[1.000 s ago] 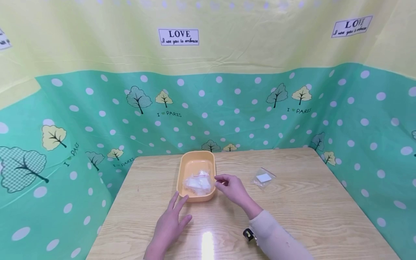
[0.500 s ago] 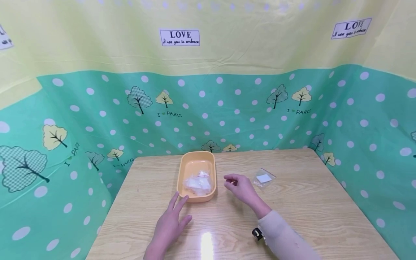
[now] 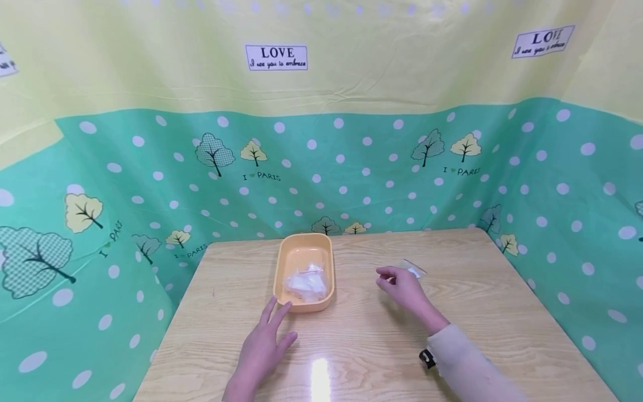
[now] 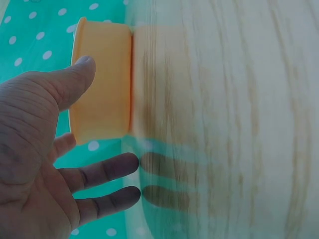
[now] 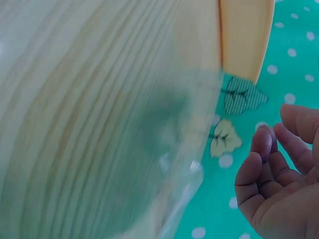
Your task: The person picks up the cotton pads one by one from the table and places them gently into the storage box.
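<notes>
In the head view a peach-coloured plastic tray [image 3: 279, 262] stands upright on the wooden table, with clear plastic bags [image 3: 307, 283] of white contents inside. My left hand [image 3: 261, 346] lies just before its near left corner, fingers spread and holding nothing. Loosely bent and with nothing between them, the fingers of my right hand [image 3: 404, 287] hover over the table to the right of the tray. Behind that hand lies a small clear zip bag [image 3: 415, 270] with a white block, partly covered by it. In the right wrist view the hand [image 5: 279, 184] is near the bag's clear film [image 5: 192, 181].
The wooden table [image 3: 241, 262] runs up to a green and yellow patterned curtain [image 3: 321, 167] at the back and sides. A bright glare patch shows near the table's front. A small black device [image 3: 427, 358] hangs at the right cuff.
My right hand has moved right, away from the tray's right rim to the small zip bag, and now covers part of it. The left hand and the tray have stayed put.
</notes>
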The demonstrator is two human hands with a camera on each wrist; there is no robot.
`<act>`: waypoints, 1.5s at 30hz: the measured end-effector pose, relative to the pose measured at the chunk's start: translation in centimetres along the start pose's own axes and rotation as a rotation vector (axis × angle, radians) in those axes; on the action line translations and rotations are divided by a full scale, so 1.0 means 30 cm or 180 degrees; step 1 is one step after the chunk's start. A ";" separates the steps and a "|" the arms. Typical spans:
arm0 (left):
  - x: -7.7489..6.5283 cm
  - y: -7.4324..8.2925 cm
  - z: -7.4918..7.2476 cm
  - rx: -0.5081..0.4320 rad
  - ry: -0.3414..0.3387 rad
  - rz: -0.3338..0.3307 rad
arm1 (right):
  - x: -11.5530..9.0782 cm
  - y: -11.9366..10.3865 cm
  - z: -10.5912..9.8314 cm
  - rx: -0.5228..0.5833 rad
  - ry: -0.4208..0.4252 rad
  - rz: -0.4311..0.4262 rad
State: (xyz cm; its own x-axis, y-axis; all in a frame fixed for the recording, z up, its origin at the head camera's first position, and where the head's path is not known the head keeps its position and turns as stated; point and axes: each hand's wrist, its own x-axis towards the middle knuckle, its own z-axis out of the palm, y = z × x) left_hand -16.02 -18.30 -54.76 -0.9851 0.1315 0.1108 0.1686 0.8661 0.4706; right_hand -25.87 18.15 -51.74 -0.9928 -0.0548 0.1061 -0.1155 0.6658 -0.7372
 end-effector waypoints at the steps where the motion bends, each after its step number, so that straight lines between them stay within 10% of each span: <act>1: 0.000 0.000 0.000 0.0000 0.0000 -0.0001 | -0.001 0.012 -0.012 -0.0038 0.0013 -0.0024; 19: 0.004 -0.005 0.002 -0.0004 0.0017 -0.0002 | -0.011 0.149 -0.152 -0.0701 0.0036 0.0082; 45: 0.002 -0.006 0.005 0.0015 0.0033 0.0008 | 0.026 0.167 -0.097 -0.1440 -0.0039 0.0188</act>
State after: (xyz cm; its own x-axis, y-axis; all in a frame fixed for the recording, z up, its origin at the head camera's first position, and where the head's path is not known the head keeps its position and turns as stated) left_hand -16.10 -18.37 -54.96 -0.9843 0.1287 0.1209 0.1708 0.8680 0.4664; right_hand -27.15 23.60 -53.40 -0.9979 -0.0140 0.0627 -0.0366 0.9260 -0.3758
